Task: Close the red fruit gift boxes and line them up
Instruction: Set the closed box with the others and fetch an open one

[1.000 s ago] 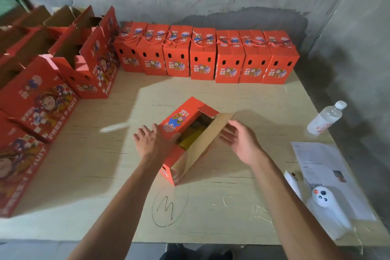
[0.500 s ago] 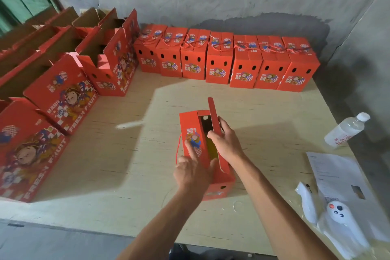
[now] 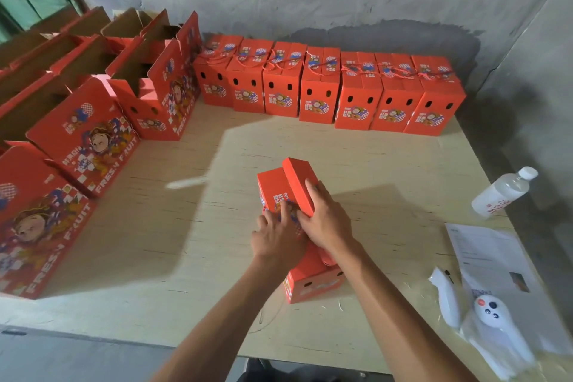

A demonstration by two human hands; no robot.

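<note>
Box (image 3: 305, 281) stands mid-tabletop, nearer the front edge, long axis running front to back. Two top flaps: left flap (image 3: 274, 187) down flat, right flap (image 3: 299, 183) folded over beside it, its far end sitting slightly higher. Near end face shows two small holes.

Left hand (image 3: 277, 237) rests on the left flap, fingers fairly straight, pressing down. Right hand (image 3: 325, 223) lies on the right flap, fingers spread flat along it, thumb against the flap's inner edge; holds nothing. The two hands touch over the box's middle.

Row (image 3: 328, 96) of seven closed boxes lines the back edge, side by side, touching, red cord handles on top. Open boxes (image 3: 155, 93) stand along the left edge, flaps up, brown insides showing; more run toward the front-left corner.

Right edge: bottle (image 3: 504, 192) lying tilted, white cap pointing away. Front-right corner: paper sheet (image 3: 486, 260), white gadget (image 3: 491, 312) with dark dots, wrapped in clear plastic, and a white handle-like piece (image 3: 446, 298) just beside it.

Tabletop (image 3: 155, 242) is pale wood.
</note>
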